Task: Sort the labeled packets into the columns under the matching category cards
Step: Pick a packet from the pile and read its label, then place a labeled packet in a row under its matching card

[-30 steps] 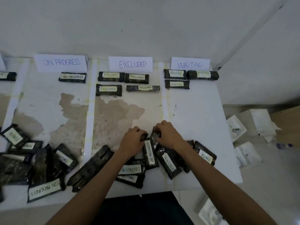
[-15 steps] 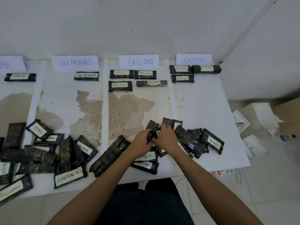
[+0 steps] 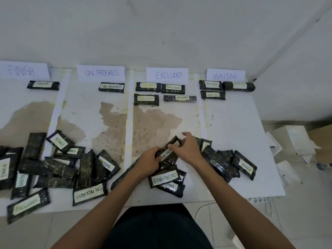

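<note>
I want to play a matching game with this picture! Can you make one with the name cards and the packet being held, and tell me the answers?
Column one:
1. FINISH card
2. EXCLUDED card
3. WAITING card
4. held packet, gripped by left hand and right hand

Column two:
A. three packets below it
B. label reads ON PROGRESS
C. one packet below it
D. four packets below it

Pairs: 1-C, 2-D, 3-A, 4-B.
</note>
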A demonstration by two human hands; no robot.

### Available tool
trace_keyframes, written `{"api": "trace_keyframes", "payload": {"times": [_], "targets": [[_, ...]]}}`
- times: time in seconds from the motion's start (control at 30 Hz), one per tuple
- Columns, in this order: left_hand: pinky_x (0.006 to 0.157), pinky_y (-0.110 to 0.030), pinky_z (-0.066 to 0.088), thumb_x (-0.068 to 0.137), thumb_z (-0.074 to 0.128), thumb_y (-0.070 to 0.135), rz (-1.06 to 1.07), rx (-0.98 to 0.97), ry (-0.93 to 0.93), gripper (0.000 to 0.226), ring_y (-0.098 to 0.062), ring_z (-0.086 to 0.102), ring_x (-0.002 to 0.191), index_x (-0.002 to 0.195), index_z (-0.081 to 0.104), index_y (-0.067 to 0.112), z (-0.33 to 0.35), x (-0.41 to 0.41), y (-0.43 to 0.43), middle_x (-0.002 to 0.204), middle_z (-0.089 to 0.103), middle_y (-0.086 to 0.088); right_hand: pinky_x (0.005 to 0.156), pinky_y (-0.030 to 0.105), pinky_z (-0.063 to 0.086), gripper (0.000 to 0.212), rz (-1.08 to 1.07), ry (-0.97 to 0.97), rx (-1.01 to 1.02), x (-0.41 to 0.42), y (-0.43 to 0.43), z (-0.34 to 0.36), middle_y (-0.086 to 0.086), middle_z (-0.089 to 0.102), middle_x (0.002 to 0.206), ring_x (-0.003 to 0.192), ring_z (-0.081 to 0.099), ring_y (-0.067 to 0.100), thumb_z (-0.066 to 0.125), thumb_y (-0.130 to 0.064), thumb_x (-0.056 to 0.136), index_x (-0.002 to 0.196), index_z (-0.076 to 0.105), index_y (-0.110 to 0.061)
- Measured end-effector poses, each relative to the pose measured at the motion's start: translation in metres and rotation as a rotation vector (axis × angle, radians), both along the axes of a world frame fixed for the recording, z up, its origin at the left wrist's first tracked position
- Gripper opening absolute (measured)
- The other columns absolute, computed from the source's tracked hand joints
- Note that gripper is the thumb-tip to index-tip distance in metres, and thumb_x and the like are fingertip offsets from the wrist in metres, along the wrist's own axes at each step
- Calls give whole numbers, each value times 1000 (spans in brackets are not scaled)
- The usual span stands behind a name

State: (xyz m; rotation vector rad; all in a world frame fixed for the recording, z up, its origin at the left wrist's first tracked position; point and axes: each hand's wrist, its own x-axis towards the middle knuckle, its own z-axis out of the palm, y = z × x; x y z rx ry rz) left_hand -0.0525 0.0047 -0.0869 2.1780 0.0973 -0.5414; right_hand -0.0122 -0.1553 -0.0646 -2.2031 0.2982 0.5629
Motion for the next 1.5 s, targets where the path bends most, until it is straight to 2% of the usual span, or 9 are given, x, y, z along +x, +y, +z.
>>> {"api": "trace_keyframes", "payload": {"times": [0.17,0.27,0.43,0.77,0.9,1.0,1.17,1.33,1.5], "targets": [[84,-25,39,95,45,8,-10,50,24,30,-25,54,109,125,51,11,6,16,30,121,59,-11,100,42,40,72,846,-470,-443,16,15,0,8,37,137,120,38,28,73,-31,72,136,40,-21],[83,-27,40,96,43,8,-23,67,50,30,-23,53,104,125,50,12,9,25,49,121,58,-11,89,44,45,66,1022,-568,-549,26,33,-2,11,52,124,110,49,33,78,-17,62,123,54,-16],[86,-34,46,96,40,7,-13,51,56,32,-23,54,102,127,49,13,20,39,85,119,58,-11,68,39,51,48,1074,-730,-517,47,64,2,9,63,97,85,58,30,76,-10,58,104,62,-11],[77,-26,42,97,45,25,214,16,-32,36,-18,55,96,133,45,18,30,80,181,118,58,-6,64,38,52,47,1119,-663,-494,96,151,5,12,63,91,78,57,29,73,-26,61,102,62,-5],[89,-31,41,95,48,35,378,52,-126,43,-19,51,109,133,45,17,24,99,240,126,53,-6,75,41,50,50,1028,-556,-515,119,200,4,13,53,105,89,51,29,69,-30,70,111,57,-4],[103,-41,34,93,52,35,341,202,-203,49,-28,38,128,136,41,14,13,114,287,138,44,-10,79,36,47,54,952,-492,-541,137,238,-3,11,46,114,96,48,27,67,-35,74,117,53,-6],[106,-46,32,88,59,22,200,405,-266,55,-36,36,130,137,40,5,-9,147,350,143,40,-17,85,38,46,51,859,-471,-502,175,302,-21,12,47,118,105,49,29,63,-36,77,116,54,-5],[109,-46,31,85,62,16,146,445,-259,63,-34,30,134,141,34,9,-22,181,377,148,33,-15,81,36,44,48,841,-473,-496,215,358,-33,12,46,115,103,48,29,64,-31,76,115,54,-4],[104,-48,36,81,66,11,69,479,-404,58,-35,40,127,135,44,9,-35,217,385,142,43,-14,81,38,47,46,826,-485,-490,244,392,-47,14,47,116,99,48,28,64,-28,78,115,55,-4]]}}
